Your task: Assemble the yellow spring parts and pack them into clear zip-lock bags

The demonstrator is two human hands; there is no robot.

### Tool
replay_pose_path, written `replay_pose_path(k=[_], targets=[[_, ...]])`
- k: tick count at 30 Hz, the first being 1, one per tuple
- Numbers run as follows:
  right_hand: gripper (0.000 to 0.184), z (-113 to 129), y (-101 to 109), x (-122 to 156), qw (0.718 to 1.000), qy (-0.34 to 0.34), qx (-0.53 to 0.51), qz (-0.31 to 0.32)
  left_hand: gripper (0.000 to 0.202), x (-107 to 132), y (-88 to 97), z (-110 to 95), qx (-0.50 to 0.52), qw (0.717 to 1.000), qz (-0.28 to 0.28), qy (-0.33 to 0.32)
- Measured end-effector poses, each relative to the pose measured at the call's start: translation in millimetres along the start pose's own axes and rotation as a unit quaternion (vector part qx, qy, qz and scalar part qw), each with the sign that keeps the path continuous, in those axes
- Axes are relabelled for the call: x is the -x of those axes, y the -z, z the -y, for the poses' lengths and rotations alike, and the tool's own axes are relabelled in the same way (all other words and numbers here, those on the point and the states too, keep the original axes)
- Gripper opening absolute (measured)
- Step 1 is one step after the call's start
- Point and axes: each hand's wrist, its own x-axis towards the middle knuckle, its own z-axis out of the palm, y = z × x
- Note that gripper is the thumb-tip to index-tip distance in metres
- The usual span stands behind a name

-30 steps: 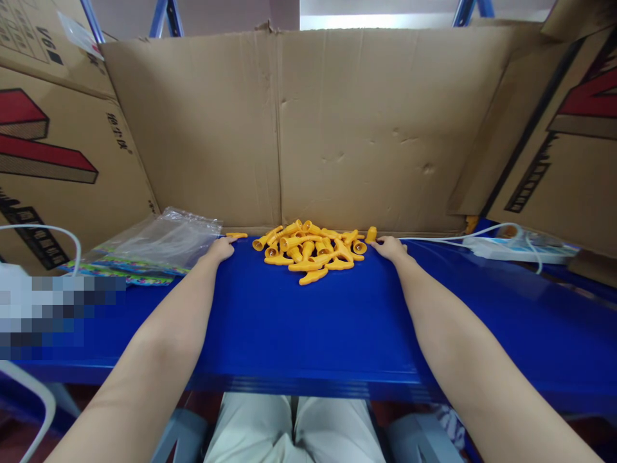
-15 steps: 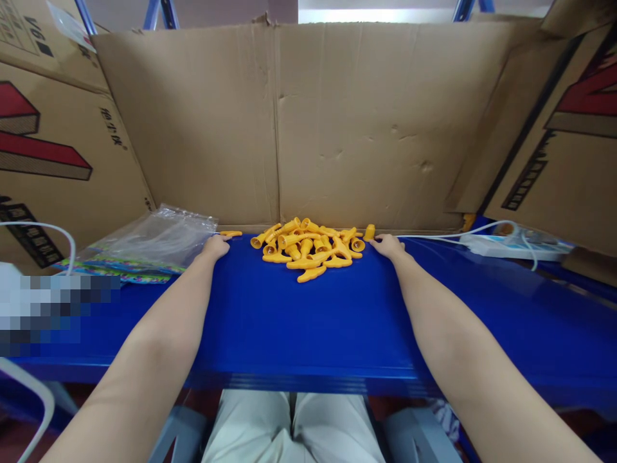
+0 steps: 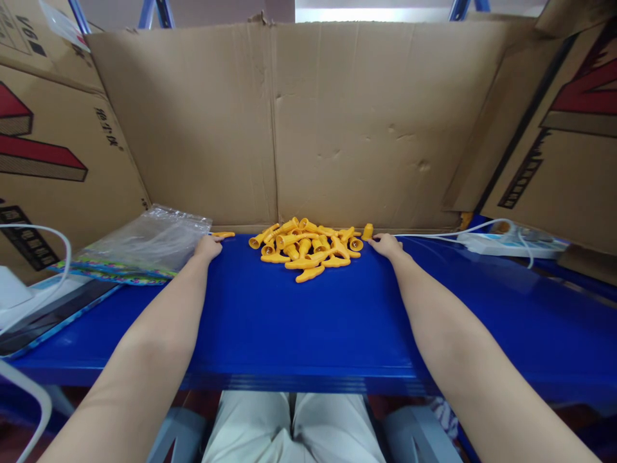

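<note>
Near the back of the blue table, my left hand (image 3: 208, 247) has its fingers closed at the end of a yellow curved handle piece (image 3: 224, 234). The grip itself is partly hidden by the hand. My right hand (image 3: 386, 245) reaches forward to the right of the pile, thumb and fingertips drawn in at the base of a small yellow cup-shaped plastic piece (image 3: 367, 231), which stands upright. Between my hands lies a pile of yellow plastic parts (image 3: 308, 247), a mix of hollow cone-shaped pieces and curved handle pieces. One handle piece (image 3: 310, 274) lies nearest me.
A stack of clear plastic bags (image 3: 144, 241) lies left of my left hand. A tablet-like device (image 3: 62, 315) and white cables are at far left. Cardboard panels (image 3: 366, 128) wall the back and sides. A white power strip (image 3: 506, 244) with cables sits at right.
My left hand and the yellow handle piece have shifted slightly left. The right hand and the pile stay about the same, and the view has turned a little.
</note>
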Motion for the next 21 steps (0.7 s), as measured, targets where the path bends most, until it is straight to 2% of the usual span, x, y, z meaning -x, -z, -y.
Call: replay_pose_path(k=[5,12,16,21], targets=[[0.042,0.1,0.6,1.0,1.000,0.002,0.000,0.005,0.042,-0.7,-1.7,3.7,-0.048,0.999,0.020,-0.006],[0.042,0.5,1.1,1.6,1.000,0.002,0.000,0.008,0.055,-1.8,-6.3,10.2,-0.063,0.995,0.063,-0.040],[0.043,0.3,0.7,1.4,1.000,0.002,0.000,0.010,0.057,-2.5,-7.8,11.5,-0.060,0.996,0.059,-0.037],[0.042,-0.3,0.1,0.5,1.000,0.003,-0.003,0.009,0.054,-3.8,-8.3,12.8,-0.047,0.998,0.029,-0.020]])
